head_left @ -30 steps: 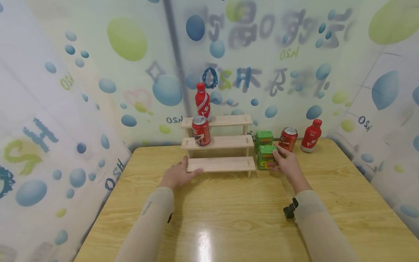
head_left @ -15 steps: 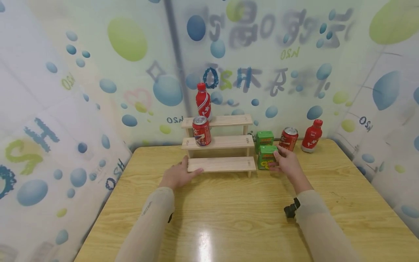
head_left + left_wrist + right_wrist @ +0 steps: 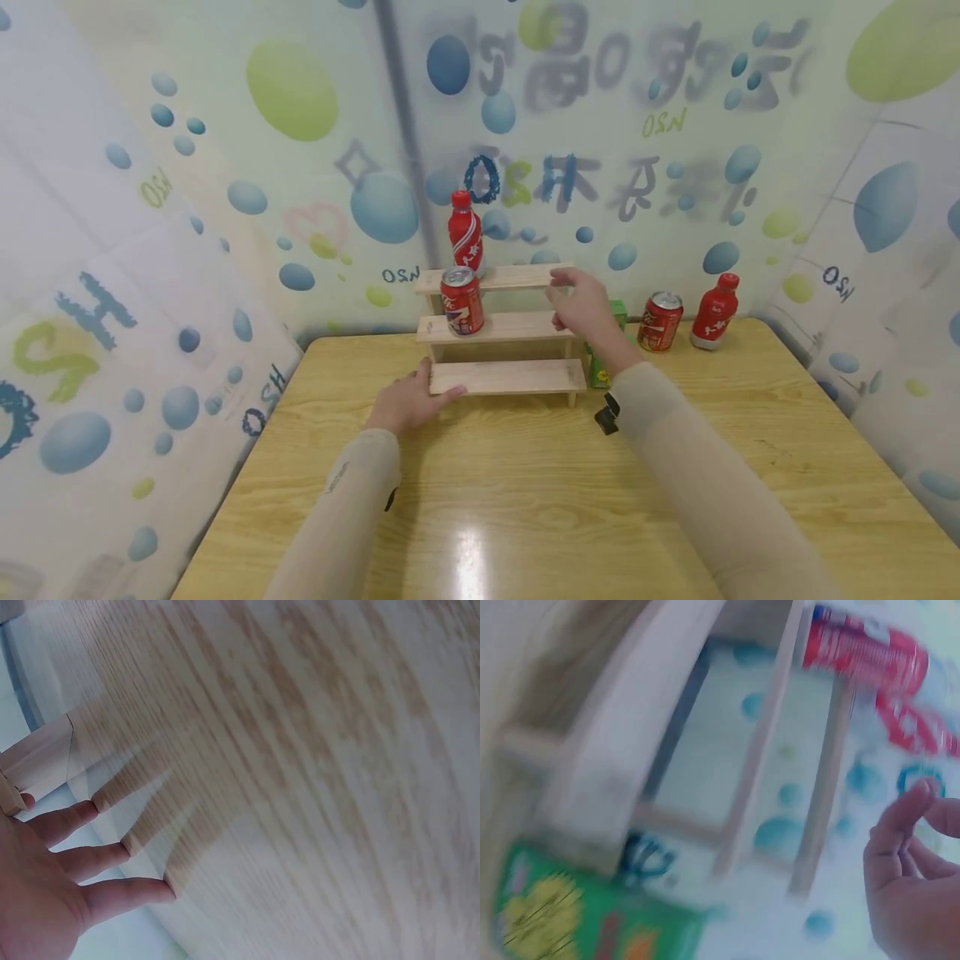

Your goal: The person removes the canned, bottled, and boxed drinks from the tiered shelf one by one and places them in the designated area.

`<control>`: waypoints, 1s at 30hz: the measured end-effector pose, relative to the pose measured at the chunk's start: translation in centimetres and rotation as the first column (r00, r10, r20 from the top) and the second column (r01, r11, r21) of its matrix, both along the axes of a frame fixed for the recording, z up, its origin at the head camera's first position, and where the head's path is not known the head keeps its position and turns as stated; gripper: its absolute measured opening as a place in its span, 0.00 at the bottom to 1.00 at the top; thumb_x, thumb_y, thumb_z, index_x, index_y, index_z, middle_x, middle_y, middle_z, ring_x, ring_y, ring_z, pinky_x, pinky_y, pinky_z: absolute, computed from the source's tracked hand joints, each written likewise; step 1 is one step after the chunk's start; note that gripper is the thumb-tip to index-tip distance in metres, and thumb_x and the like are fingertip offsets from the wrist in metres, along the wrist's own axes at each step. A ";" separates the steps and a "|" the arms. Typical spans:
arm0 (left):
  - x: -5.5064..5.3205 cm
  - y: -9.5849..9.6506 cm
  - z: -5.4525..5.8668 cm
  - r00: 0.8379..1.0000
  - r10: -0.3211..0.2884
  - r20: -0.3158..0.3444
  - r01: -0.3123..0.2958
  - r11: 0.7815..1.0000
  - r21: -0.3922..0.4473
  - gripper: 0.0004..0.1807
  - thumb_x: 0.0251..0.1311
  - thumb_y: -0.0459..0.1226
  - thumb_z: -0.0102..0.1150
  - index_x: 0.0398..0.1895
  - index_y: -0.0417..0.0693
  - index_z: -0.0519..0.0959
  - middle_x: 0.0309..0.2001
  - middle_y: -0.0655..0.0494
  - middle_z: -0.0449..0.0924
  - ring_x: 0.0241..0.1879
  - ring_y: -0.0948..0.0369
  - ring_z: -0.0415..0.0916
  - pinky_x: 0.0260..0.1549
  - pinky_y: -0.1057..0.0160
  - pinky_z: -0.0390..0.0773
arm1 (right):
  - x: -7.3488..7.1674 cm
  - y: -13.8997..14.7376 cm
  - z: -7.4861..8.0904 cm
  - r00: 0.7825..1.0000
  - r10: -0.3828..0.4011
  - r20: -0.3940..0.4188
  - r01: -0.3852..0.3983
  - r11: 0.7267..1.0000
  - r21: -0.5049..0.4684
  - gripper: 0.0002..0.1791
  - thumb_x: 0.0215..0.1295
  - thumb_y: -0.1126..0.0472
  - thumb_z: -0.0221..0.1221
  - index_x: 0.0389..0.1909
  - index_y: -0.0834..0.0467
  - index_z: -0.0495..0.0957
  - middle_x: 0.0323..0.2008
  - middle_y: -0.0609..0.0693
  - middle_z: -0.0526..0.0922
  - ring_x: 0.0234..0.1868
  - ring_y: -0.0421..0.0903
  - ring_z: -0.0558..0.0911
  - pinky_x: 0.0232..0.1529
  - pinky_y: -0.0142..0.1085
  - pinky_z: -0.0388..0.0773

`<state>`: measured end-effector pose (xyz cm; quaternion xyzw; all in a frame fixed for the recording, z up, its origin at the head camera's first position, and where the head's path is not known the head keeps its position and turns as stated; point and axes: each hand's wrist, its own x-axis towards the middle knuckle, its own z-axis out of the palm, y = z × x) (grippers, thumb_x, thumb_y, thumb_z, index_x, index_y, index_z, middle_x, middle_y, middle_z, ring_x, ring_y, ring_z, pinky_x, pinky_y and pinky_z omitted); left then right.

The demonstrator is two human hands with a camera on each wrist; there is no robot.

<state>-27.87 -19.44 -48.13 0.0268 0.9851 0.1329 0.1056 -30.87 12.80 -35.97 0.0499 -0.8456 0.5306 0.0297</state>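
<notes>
A three-step wooden shelf (image 3: 502, 377) stands on the table. My left hand (image 3: 411, 402) holds the left end of its lowest step, thumb along the front edge. In the left wrist view, several straight fingers of that hand touch the tabletop beside a wooden piece. My right hand (image 3: 585, 304) is in the air before the right end of the upper steps, fingers loosely bent, holding nothing visible. A red bottle (image 3: 465, 235) stands at the top step's left, and a red can (image 3: 462, 302) on the middle step. Two green boxes (image 3: 598, 372) are partly hidden behind the right arm.
Right of the shelf, another red can (image 3: 661, 322) and another red bottle (image 3: 715, 312) stand near the back of the wood-grain table (image 3: 517, 492). Patterned curtain-like walls (image 3: 315, 192) close in the back and sides.
My right hand has left the front green box and moved up and left to the shelf's right side. The left hand stays at the lowest step; the bottles and cans have not moved.
</notes>
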 end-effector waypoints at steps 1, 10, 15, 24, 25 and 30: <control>0.0 0.0 0.0 1.000 0.001 0.002 -0.001 1.000 0.000 0.69 0.58 0.86 0.33 0.88 0.46 0.44 0.83 0.38 0.60 0.76 0.34 0.68 0.74 0.34 0.70 | -0.4 -1.2 0.5 1.000 0.017 -0.018 -0.016 1.000 0.018 0.28 0.83 0.54 0.55 0.77 0.59 0.69 0.71 0.58 0.77 0.38 0.49 0.88 0.40 0.40 0.89; -0.1 0.0 -0.2 1.000 0.001 0.010 -0.001 1.000 0.021 0.67 0.61 0.84 0.35 0.88 0.46 0.44 0.83 0.39 0.59 0.77 0.34 0.66 0.75 0.34 0.68 | -2.5 -9.5 2.3 0.993 0.113 0.024 -0.115 0.991 0.075 0.43 0.74 0.43 0.66 0.82 0.54 0.61 0.77 0.57 0.72 0.75 0.57 0.74 0.73 0.55 0.77; -0.1 0.1 -0.2 1.000 0.016 0.003 -0.016 1.000 0.024 0.66 0.61 0.84 0.36 0.88 0.48 0.44 0.83 0.40 0.60 0.77 0.35 0.67 0.76 0.34 0.68 | -3.4 -11.5 1.1 0.989 0.147 -0.001 -0.147 0.989 0.034 0.47 0.70 0.44 0.70 0.82 0.56 0.60 0.76 0.57 0.73 0.76 0.56 0.74 0.75 0.55 0.75; -0.3 0.0 -0.1 0.999 0.022 0.023 -0.022 0.999 0.033 0.71 0.55 0.88 0.33 0.89 0.48 0.43 0.83 0.39 0.59 0.77 0.34 0.66 0.76 0.34 0.67 | -3.8 -12.7 -0.8 0.995 0.092 -0.030 -0.090 0.994 0.053 0.44 0.70 0.45 0.70 0.81 0.52 0.64 0.75 0.54 0.74 0.74 0.53 0.76 0.75 0.54 0.76; -0.3 0.0 -0.1 1.000 0.021 0.023 -0.021 0.999 0.031 0.71 0.54 0.88 0.32 0.88 0.48 0.44 0.83 0.39 0.59 0.77 0.34 0.66 0.76 0.34 0.67 | -3.7 -12.8 -0.8 0.995 0.091 -0.031 -0.089 0.995 0.050 0.43 0.70 0.45 0.70 0.80 0.52 0.64 0.75 0.54 0.74 0.74 0.53 0.76 0.75 0.54 0.76; -0.4 -0.1 -0.3 1.000 0.018 0.020 -0.018 0.999 0.035 0.72 0.53 0.89 0.31 0.88 0.47 0.44 0.83 0.39 0.59 0.77 0.34 0.66 0.76 0.34 0.67 | -3.5 -12.8 -0.7 0.996 0.085 -0.030 -0.083 0.995 0.057 0.43 0.71 0.45 0.70 0.81 0.53 0.64 0.75 0.55 0.74 0.75 0.54 0.76 0.76 0.53 0.75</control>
